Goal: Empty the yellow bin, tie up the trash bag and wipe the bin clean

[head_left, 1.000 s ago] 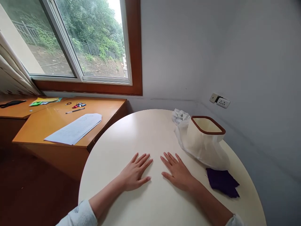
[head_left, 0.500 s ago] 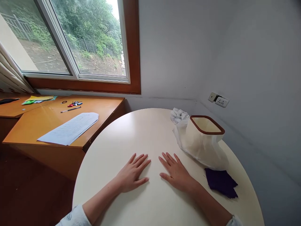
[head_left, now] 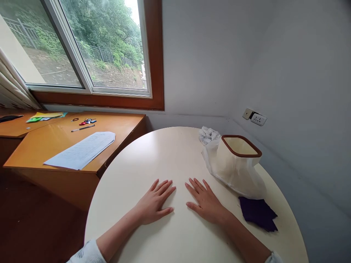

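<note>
My left hand (head_left: 155,203) lies flat on the round white table (head_left: 164,157), palm down, fingers spread, holding nothing. My right hand (head_left: 206,202) rests flat beside it, a short gap between them, also with nothing in it. To the right of my right hand stands a small bin (head_left: 237,160) with a brown rim, lined with a white plastic bag. A folded dark purple cloth (head_left: 257,213) lies on the table just in front of the bin, near my right forearm. A crumpled white paper (head_left: 208,134) sits behind the bin.
A wooden desk (head_left: 55,146) stands to the left below a window, carrying a sheet of paper (head_left: 82,149), a pen (head_left: 82,128), keys and coloured papers. A grey wall with a socket (head_left: 255,117) closes the right side. The floor at left is dark.
The view has shifted slightly to the left and steadied. Both hands stay flat in the same place on the table.
</note>
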A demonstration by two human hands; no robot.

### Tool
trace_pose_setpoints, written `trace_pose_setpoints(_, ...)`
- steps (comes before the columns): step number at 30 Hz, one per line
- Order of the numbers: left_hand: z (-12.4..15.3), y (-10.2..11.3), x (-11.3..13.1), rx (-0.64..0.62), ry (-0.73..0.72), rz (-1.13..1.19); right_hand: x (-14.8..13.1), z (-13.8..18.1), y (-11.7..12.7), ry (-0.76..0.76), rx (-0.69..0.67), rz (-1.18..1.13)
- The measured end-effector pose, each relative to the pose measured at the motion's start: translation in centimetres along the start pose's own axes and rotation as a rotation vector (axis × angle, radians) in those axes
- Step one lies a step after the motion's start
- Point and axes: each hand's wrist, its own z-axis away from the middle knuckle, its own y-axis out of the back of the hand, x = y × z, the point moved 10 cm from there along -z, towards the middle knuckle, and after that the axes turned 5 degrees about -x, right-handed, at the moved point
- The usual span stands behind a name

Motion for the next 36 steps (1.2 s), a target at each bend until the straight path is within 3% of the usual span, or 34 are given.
trace_pose_setpoints(18,-0.1,0.0,0.1,-0.025,0.02,-0.067,-0.2,0.1,0.5,-0.003,0.023,-0.015)
trace_pose_setpoints(25,0.0,0.1,0.0,-0.01,0.016,-0.059,-0.3,0.2,0.8,0.045,0.109,0.012)
trace_pose_setpoints(29,0.0,-0.2,-0.2,-0.008,0.005,-0.074,-0.6,0.5,2.3,0.096,0.333,0.045)
trace_pose_setpoints(33,0.0,-0.2,-0.3,-0.016,0.013,-0.082,-1.2,2.9,6.5,0.192,0.755,0.12)
trace_pose_setpoints(36,-0.1,-0.3,-0.3,-0.028,0.015,-0.079,-0.3,5.7,9.7,0.137,1.02,0.244)
